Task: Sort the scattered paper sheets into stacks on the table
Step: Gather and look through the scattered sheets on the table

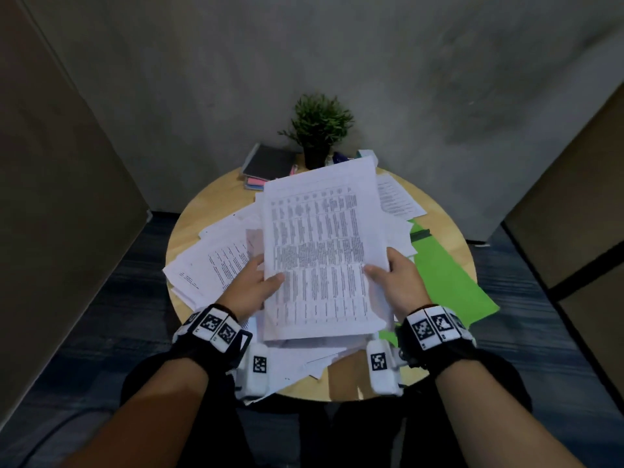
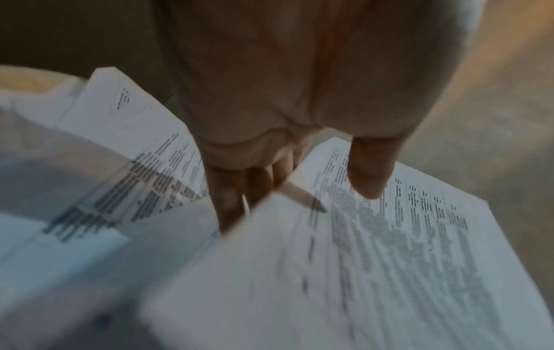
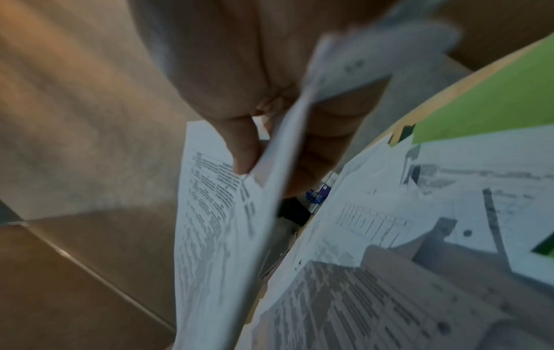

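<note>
Paper sheets (image 1: 320, 251), printed with dense columns, gathered in a thick bundle raised over table (image 1: 216, 197) centre. Pinched at 9 o'clock edge by left hand (image 1: 251, 283), thumb on top, fingers (image 2: 228, 201) beneath. Gripped at 3 o'clock edge by right hand (image 1: 396, 282) likewise. Loose sheets (image 1: 209, 265) scattered below toward 8 o'clock. Green folder (image 1: 445, 278) at 4 o'clock; potted plant (image 1: 319, 130) at 12; notebooks (image 1: 266, 163) at 11.
</note>
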`<state>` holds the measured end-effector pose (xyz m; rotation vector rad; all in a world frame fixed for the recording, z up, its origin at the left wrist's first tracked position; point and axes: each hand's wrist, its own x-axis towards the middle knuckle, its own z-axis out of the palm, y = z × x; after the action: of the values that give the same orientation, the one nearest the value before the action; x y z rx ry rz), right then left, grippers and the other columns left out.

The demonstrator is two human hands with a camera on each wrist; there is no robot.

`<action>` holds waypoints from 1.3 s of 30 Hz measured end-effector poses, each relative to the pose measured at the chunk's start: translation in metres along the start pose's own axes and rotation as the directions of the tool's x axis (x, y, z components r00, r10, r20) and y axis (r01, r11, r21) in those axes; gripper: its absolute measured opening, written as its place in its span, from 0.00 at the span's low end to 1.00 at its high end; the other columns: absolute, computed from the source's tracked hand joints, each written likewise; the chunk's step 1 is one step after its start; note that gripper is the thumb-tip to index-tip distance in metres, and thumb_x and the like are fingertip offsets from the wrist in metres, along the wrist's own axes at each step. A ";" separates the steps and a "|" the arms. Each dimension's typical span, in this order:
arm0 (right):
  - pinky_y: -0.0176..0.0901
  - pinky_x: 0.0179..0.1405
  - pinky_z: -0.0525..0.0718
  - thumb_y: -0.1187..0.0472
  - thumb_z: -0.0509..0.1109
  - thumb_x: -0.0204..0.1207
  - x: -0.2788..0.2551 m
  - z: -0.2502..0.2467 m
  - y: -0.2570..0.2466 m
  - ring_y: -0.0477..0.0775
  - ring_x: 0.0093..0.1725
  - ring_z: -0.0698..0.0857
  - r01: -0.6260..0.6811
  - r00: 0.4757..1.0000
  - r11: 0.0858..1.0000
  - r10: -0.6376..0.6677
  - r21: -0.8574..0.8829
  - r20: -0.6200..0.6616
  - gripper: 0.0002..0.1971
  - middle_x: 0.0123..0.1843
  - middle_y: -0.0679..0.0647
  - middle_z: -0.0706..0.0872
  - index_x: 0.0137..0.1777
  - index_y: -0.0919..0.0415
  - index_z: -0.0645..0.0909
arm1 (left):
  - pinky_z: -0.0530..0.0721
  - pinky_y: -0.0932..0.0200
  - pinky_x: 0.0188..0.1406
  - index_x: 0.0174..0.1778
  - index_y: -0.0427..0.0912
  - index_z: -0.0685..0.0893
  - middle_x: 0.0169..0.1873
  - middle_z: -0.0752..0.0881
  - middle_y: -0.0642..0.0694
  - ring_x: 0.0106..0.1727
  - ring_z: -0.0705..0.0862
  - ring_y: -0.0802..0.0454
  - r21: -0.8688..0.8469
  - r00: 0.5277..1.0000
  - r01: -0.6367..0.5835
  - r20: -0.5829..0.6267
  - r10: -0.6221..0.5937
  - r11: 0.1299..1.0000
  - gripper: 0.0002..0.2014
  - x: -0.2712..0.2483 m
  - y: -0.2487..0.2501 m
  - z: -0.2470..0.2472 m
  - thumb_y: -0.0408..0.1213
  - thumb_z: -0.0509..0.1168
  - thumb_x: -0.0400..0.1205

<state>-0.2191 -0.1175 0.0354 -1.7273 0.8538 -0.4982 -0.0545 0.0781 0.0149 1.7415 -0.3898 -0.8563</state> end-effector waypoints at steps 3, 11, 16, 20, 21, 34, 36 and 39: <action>0.52 0.59 0.83 0.65 0.69 0.79 0.006 0.006 0.007 0.53 0.56 0.87 -0.023 0.997 0.995 0.016 0.100 0.071 0.11 0.56 0.51 0.89 0.61 0.59 0.81 | 0.85 0.42 0.58 0.70 0.48 0.71 0.60 0.87 0.42 0.53 0.89 0.50 -0.223 0.993 -0.029 -0.114 0.003 0.974 0.24 0.000 0.004 0.005 0.26 0.67 0.81; 0.49 0.57 0.82 0.55 0.71 0.78 0.018 0.010 0.009 0.51 0.53 0.87 0.002 0.964 0.991 -0.036 0.130 0.264 0.07 0.50 0.47 0.90 0.54 0.53 0.83 | 0.79 0.45 0.66 0.65 0.40 0.82 0.57 0.89 0.46 0.59 0.86 0.46 -0.174 0.961 -0.100 -0.273 0.049 0.980 0.19 -0.022 0.007 0.004 0.20 0.62 0.81; 0.51 0.55 0.84 0.42 0.64 0.80 0.033 0.020 0.018 0.57 0.47 0.86 -0.093 0.977 0.985 0.119 -0.147 0.179 0.20 0.51 0.56 0.88 0.54 0.60 0.81 | 0.82 0.44 0.63 0.61 0.50 0.85 0.54 0.89 0.50 0.58 0.86 0.47 -0.064 0.882 -0.084 -0.469 0.044 0.994 0.22 -0.014 -0.020 -0.027 0.21 0.60 0.80; 0.48 0.63 0.78 0.39 0.71 0.73 0.034 0.040 0.037 0.62 0.67 0.77 -0.168 0.961 0.752 0.270 -0.638 0.066 0.36 0.69 0.60 0.77 0.71 0.65 0.72 | 0.85 0.49 0.54 0.68 0.44 0.81 0.56 0.87 0.44 0.55 0.85 0.45 -0.008 0.857 -0.008 -0.515 0.003 1.000 0.22 -0.006 -0.030 -0.043 0.22 0.58 0.81; 0.51 0.61 0.80 0.37 0.73 0.69 0.034 0.050 0.043 0.62 0.67 0.76 -0.199 0.952 0.670 0.305 -0.715 0.022 0.40 0.68 0.61 0.75 0.70 0.66 0.70 | 0.83 0.55 0.46 0.67 0.42 0.81 0.55 0.87 0.43 0.52 0.85 0.46 -0.003 0.852 0.000 -0.523 -0.001 1.000 0.21 -0.005 -0.033 -0.045 0.22 0.58 0.81; 0.40 0.49 0.74 0.65 0.60 0.84 0.032 0.015 0.035 0.61 0.58 0.82 -0.082 0.997 0.937 0.081 -0.340 -0.017 0.13 0.60 0.58 0.83 0.66 0.62 0.77 | 0.78 0.41 0.68 0.66 0.44 0.82 0.55 0.87 0.47 0.60 0.84 0.44 -0.101 0.895 -0.014 -0.446 -0.033 0.995 0.16 0.002 -0.047 -0.040 0.26 0.61 0.84; 0.52 0.60 0.81 0.61 0.63 0.81 0.032 0.005 0.028 0.60 0.59 0.84 -0.006 1.000 0.993 0.009 -0.120 0.028 0.12 0.58 0.52 0.87 0.61 0.54 0.82 | 0.77 0.43 0.70 0.66 0.47 0.82 0.56 0.87 0.50 0.62 0.84 0.47 -0.130 0.910 -0.040 -0.414 -0.018 0.991 0.17 0.003 -0.041 -0.037 0.26 0.61 0.84; 0.64 0.62 0.82 0.65 0.65 0.81 0.024 0.008 0.012 0.61 0.59 0.87 -0.016 0.988 0.982 -0.013 0.189 0.153 0.11 0.57 0.55 0.89 0.59 0.52 0.83 | 0.75 0.50 0.71 0.71 0.47 0.78 0.62 0.85 0.52 0.65 0.82 0.51 -0.203 0.950 -0.066 -0.311 0.000 0.977 0.20 0.005 -0.031 -0.031 0.27 0.61 0.85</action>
<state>-0.2013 -0.1320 0.0199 -1.5677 0.6753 -0.4258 -0.0342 0.1066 -0.0111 1.6307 -0.1125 -0.5637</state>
